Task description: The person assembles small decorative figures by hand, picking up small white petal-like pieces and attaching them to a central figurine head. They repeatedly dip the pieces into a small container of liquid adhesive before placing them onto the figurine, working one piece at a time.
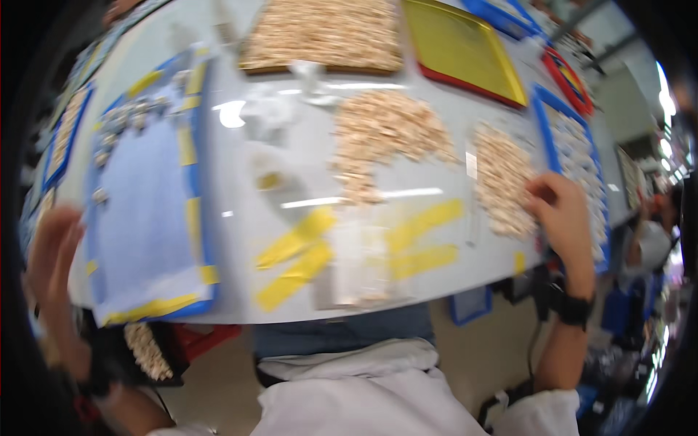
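My right hand (pixel 563 214), with a dark band at the wrist, hovers at the right edge of a heap of small beige pieces (pixel 503 182). Its thumb and fingers are curled together; whatever may be between them is hidden. At the far left my left hand (pixel 54 251) is raised beside a blue tray (pixel 207 247), its slightly blurred fingers stretched out and holding nothing visible. A light blue sheet (pixel 145 218) lines that tray, edged with yellow tape, with several small greyish pieces (pixel 134 116) along its far side. A larger beige heap (pixel 392 127) lies mid-table.
Yellow tape strips (pixel 298 265) flank a clear plastic sheet (pixel 360 254) at the table's near edge. Farther back are a full tray of beige pieces (pixel 323 36) and a yellow tray with red sides (pixel 465 51). A blue-rimmed tray (pixel 545 120) stands right; another person (pixel 654 232) is beyond.
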A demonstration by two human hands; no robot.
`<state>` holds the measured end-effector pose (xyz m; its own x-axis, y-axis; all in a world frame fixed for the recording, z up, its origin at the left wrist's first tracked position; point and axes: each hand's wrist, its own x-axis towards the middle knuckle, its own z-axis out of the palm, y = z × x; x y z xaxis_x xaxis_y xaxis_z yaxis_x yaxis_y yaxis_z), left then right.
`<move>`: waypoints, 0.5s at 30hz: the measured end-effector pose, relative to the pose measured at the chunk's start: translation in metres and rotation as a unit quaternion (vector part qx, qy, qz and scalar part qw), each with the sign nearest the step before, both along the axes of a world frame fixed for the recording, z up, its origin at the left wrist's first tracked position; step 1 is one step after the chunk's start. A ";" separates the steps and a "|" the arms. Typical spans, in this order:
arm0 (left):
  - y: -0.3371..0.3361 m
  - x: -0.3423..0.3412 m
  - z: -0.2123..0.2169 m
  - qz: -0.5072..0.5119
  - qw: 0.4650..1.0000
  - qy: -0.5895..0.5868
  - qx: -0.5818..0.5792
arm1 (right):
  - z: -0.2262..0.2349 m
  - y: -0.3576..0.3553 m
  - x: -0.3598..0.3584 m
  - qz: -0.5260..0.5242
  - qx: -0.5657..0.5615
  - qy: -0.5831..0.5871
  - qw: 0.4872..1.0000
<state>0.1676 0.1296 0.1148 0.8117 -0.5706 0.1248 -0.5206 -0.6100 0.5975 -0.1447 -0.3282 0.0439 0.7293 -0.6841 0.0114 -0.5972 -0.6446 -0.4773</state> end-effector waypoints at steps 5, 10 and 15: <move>-0.074 0.117 -0.024 -0.093 0.995 0.018 0.044 | 0.004 -0.007 -0.025 -0.064 -0.043 -0.053 0.996; -0.076 0.110 -0.038 -0.034 0.952 -0.017 0.305 | 0.011 -0.003 -0.023 -0.055 -0.011 -0.109 0.992; -0.058 0.078 -0.021 0.031 0.923 -0.016 0.383 | 0.024 0.003 -0.042 -0.070 0.067 -0.158 0.983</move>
<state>0.2457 0.0713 0.0941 0.8487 -0.4533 -0.2725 -0.4801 -0.8764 -0.0371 -0.1868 -0.3247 0.0679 0.6023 -0.7884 0.1254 -0.4845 -0.4859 -0.7275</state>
